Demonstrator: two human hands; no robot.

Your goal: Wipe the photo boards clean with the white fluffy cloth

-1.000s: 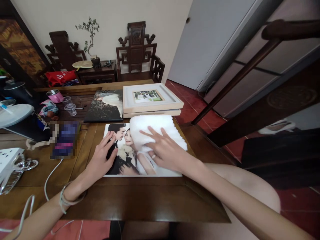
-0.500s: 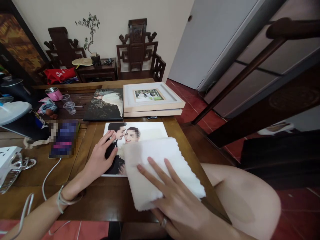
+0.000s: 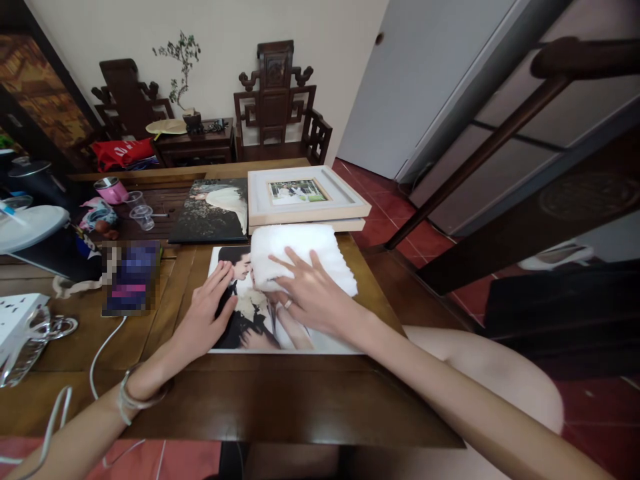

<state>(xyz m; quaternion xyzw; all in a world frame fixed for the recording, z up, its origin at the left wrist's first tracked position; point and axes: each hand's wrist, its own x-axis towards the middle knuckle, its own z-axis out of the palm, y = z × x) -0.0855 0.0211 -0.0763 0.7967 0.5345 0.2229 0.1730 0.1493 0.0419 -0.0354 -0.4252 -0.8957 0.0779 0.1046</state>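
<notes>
A glossy photo panel (image 3: 250, 310) of a couple in wedding clothes lies flat on the wooden table in front of me. My left hand (image 3: 207, 310) rests open on its left side, fingertips on the dark suit and hair. A folded white cloth (image 3: 310, 250) with fluffy edges covers the panel's upper right part. Over the cloth lies my right hand (image 3: 313, 290), three fingers spread on top, while the thumb side, with a ring, is at the cloth's near edge and holds it. The cloth hides one face in the photo.
Behind the panel are stacked pale frames (image 3: 310, 217) and a dark photo panel (image 3: 210, 210). To the left stand a phone (image 3: 131, 279) on a white cable, a lidded black cup (image 3: 47, 250), a power strip (image 3: 20, 320) and a pink mug (image 3: 111, 191).
My right hand has slid the white cloth away from me, to the photo panel's far edge, baring the lower part of the picture. The left hand has stayed on the panel.
</notes>
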